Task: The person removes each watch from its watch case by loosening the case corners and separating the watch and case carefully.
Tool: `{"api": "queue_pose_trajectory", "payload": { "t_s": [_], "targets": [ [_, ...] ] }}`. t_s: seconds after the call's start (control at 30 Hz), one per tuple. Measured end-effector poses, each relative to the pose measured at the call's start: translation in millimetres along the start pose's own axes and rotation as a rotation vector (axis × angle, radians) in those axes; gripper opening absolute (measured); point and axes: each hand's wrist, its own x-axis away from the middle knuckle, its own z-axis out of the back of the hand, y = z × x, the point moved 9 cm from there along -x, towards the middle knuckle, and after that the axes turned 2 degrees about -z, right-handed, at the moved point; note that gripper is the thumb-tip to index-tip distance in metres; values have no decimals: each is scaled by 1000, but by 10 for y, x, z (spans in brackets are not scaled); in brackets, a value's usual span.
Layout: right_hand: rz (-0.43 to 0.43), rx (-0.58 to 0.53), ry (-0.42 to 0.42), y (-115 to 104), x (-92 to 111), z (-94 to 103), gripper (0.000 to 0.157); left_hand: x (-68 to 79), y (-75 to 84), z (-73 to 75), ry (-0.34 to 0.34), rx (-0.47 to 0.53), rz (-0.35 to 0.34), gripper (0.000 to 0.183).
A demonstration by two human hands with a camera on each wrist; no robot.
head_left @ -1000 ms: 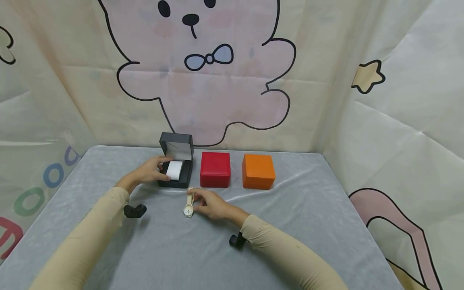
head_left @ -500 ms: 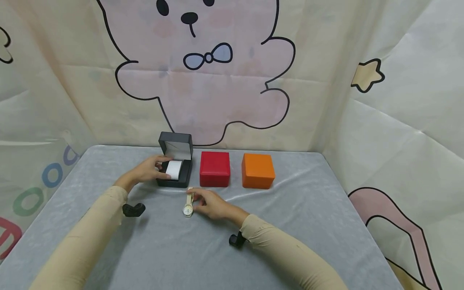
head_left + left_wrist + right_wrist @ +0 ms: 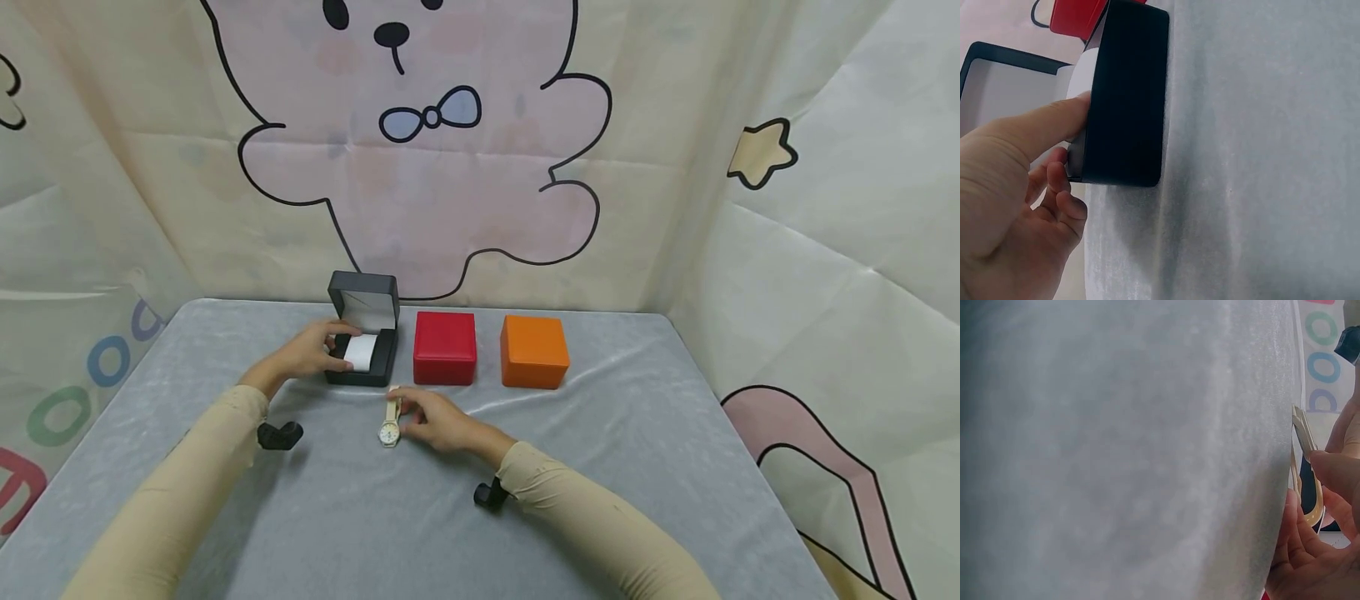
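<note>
A black watch box (image 3: 384, 358) stands with its lid up at the back left of the table, a white watch cushion (image 3: 361, 353) inside it. My left hand (image 3: 303, 352) reaches in from the left and pinches the cushion, index finger at the far end and thumb at the near end. In the left wrist view the thumb (image 3: 1054, 122) dips behind the box's dark wall (image 3: 1125, 100). In front of the box, my right hand (image 3: 438, 422) pinches a wristwatch (image 3: 389, 434) with a pale strap, dial facing up. The right wrist view shows its looped strap (image 3: 1316, 509) between thumb and fingers.
A red box (image 3: 445, 348) and an orange box (image 3: 535, 352), both closed, stand in a row right of the black one. Grey cloth (image 3: 360, 525) covers the table. A printed curtain (image 3: 660, 125) hangs behind its back edge.
</note>
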Motion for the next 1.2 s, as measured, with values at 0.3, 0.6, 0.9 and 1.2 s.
{"api": "queue_pose_trajectory", "payload": {
  "t_s": [0.3,0.6,0.9,1.2],
  "targets": [
    [12,-12,7,-31,2,0,54,20,9,18,27,-14,-21,58],
    [47,-38,9,-37,-1,20,51,56,-9,11,40,4,-18,61],
    [30,-18,17,-19,-5,53,54,152,15,81,79,97,-15,47],
    [-44,-109,32,24,102,159,57,221,102,141,123,111,-4,43]
  ]
}}
